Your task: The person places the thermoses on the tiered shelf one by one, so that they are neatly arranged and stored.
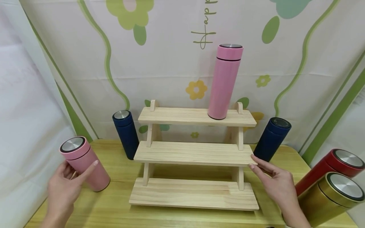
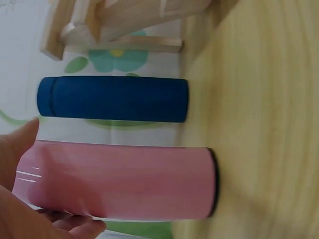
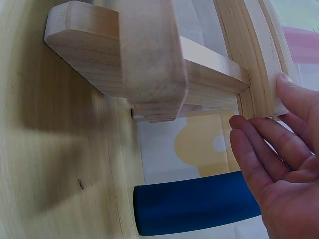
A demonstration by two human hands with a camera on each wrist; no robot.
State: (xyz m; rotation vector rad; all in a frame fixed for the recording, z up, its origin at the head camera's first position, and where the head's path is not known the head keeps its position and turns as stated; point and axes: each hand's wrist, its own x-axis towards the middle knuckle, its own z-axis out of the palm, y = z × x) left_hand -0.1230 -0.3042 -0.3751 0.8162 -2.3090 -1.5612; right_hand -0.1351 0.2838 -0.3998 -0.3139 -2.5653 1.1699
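Observation:
My left hand (image 1: 64,186) grips a pink thermos (image 1: 89,169) that stands at the table's left side. The thumb lies across its front and the fingers curl round its far side, as the left wrist view also shows. A three-tier wooden display rack (image 1: 194,153) stands in the middle. With thumb and fingertips, my right hand (image 1: 278,182) pinches the right end of its middle shelf; in the right wrist view the thumb (image 3: 294,94) is on the board's edge. Another, taller-looking pink thermos (image 1: 225,84) stands on the top shelf, right of centre.
Dark blue thermoses flank the rack, one at the left (image 1: 126,136) and one at the right (image 1: 272,139) behind my right hand. A red thermos (image 1: 322,174) and a gold thermos (image 1: 320,202) stand close together at the right. Behind the wooden table (image 1: 114,209) hangs a patterned cloth (image 1: 168,57).

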